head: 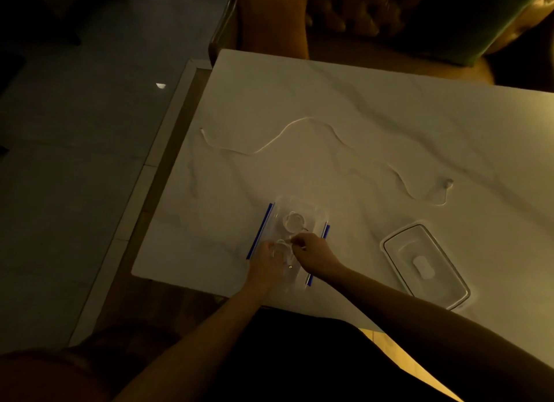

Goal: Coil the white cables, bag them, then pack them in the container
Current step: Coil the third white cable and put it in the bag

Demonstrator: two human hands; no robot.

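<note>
A: Just beyond the fingers, why does a small white coiled cable [294, 221] sit between the blue-edged clear bags [260, 231]?

B: It looks done and awaiting bagging. The left hand [266, 259] cups a second white coil [281, 249] to stop it springing open; the right hand [311, 249] pinches its end.

A: And the rest?

B: One long loose white cable [299, 132] snakes far beyond the fingers across the pale surface [389, 117]; the clear plastic container [425, 263] waits to their right.

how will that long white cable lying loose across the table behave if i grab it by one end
The white cable lies in loose curves across the table, so it is probably floppy and will trail rather than lift whole. It looks thin, so likely light. Its plug end may drag or catch as it follows.
</note>
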